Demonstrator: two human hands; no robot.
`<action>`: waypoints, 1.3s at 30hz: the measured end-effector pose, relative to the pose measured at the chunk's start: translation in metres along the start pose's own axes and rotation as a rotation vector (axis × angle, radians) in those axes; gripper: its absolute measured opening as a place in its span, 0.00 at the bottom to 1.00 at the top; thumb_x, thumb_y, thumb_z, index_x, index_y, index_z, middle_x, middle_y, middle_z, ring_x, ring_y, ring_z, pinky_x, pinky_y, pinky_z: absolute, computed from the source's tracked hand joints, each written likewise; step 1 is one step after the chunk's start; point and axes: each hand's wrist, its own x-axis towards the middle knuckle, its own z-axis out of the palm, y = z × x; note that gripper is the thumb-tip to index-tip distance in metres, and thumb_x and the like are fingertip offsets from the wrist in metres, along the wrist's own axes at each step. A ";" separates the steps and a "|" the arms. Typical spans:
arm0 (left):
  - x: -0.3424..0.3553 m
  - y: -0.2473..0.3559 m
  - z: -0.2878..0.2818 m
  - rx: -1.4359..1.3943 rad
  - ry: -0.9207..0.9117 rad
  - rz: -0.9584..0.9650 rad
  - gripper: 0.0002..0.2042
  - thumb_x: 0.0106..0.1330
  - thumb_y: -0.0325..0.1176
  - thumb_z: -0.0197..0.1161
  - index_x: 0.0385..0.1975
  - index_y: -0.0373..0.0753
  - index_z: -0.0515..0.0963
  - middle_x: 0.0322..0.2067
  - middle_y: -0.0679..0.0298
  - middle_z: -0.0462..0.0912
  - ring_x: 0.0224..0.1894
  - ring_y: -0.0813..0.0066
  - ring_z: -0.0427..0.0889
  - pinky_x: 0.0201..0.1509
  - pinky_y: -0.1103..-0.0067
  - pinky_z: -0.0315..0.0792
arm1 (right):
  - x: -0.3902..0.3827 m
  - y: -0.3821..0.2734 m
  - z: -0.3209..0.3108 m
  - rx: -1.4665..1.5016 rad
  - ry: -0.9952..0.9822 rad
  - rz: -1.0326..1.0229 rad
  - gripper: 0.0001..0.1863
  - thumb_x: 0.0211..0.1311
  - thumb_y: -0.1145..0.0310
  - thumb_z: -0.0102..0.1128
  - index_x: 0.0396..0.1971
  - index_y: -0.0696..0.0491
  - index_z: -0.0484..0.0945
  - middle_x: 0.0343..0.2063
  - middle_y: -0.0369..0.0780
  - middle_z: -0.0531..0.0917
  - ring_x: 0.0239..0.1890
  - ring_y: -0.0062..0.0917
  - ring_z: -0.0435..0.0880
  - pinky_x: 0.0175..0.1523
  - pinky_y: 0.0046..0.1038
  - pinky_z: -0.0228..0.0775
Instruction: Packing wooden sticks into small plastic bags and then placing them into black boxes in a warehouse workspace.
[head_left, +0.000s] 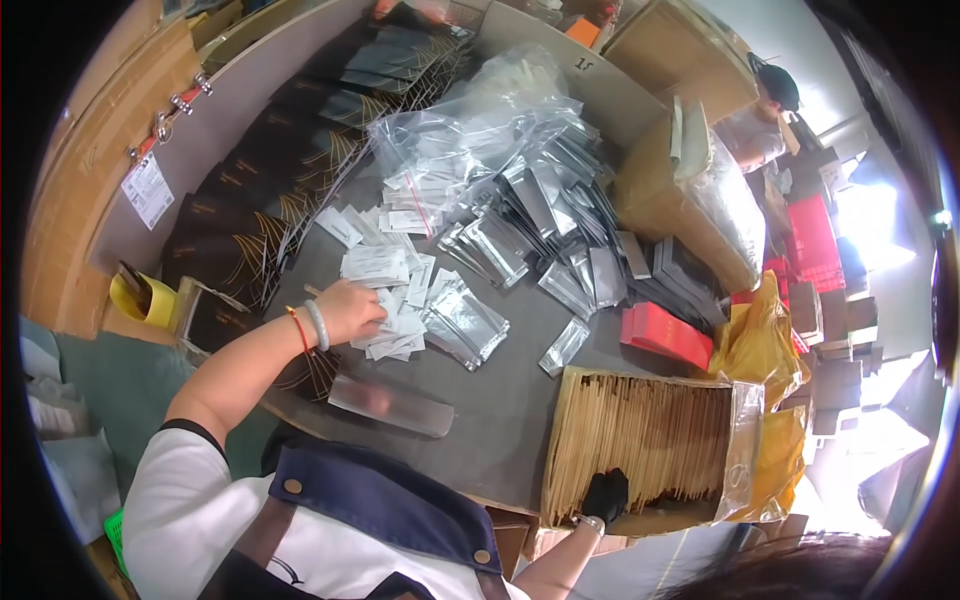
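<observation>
My bare left hand (350, 312), with a pale bangle and a red cord at the wrist, rests at the near left edge of a pile of white packets (375, 265). Its fingers are curled down onto them; whether a packet is pinched is hidden. My right hand (605, 497), in a black glove, reaches into an open cardboard box (745, 425). It touches a tightly packed row of thin brown pieces (640, 430) standing on edge; its fingertips cannot be made out. Silver foil packets (468, 325) lie beside the white pile.
Black bags with gold lines (240, 190) line the left side. A clear plastic bag (470, 130) covers packets farther back. A shiny translucent strip (390, 405) lies near me; red packets (668, 335) sit beyond the box. Another person (755, 140) is at the far right.
</observation>
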 end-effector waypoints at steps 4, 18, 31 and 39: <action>0.011 0.006 -0.003 0.050 0.084 -0.002 0.07 0.61 0.37 0.60 0.33 0.43 0.80 0.30 0.64 0.80 0.39 0.64 0.81 0.44 0.69 0.72 | -0.001 -0.005 -0.001 -0.019 0.041 -0.018 0.16 0.57 0.68 0.56 0.40 0.64 0.78 0.40 0.55 0.81 0.45 0.49 0.79 0.50 0.41 0.71; 0.118 0.060 0.009 0.032 -0.084 -0.012 0.23 0.49 0.42 0.73 0.48 0.49 0.79 0.50 0.65 0.75 0.56 0.63 0.71 0.57 0.65 0.65 | -0.023 -0.002 0.004 0.727 0.354 0.092 0.05 0.69 0.73 0.47 0.34 0.60 0.67 0.27 0.35 0.68 0.30 0.21 0.65 0.36 0.23 0.62; 0.029 0.083 0.002 -0.572 0.060 -0.105 0.14 0.47 0.36 0.71 0.34 0.45 0.80 0.25 0.62 0.80 0.33 0.58 0.80 0.46 0.68 0.70 | -0.054 -0.150 -0.002 0.646 -0.010 -0.596 0.08 0.66 0.74 0.54 0.42 0.55 0.79 0.30 0.44 0.78 0.33 0.35 0.79 0.41 0.29 0.71; -0.090 0.077 -0.014 -0.213 0.155 -0.164 0.28 0.38 0.41 0.77 0.44 0.42 0.80 0.46 0.62 0.76 0.52 0.58 0.70 0.56 0.64 0.64 | -0.078 -0.168 0.034 0.446 -0.373 -0.906 0.15 0.61 0.68 0.60 0.49 0.45 0.81 0.28 0.44 0.77 0.32 0.37 0.79 0.38 0.33 0.71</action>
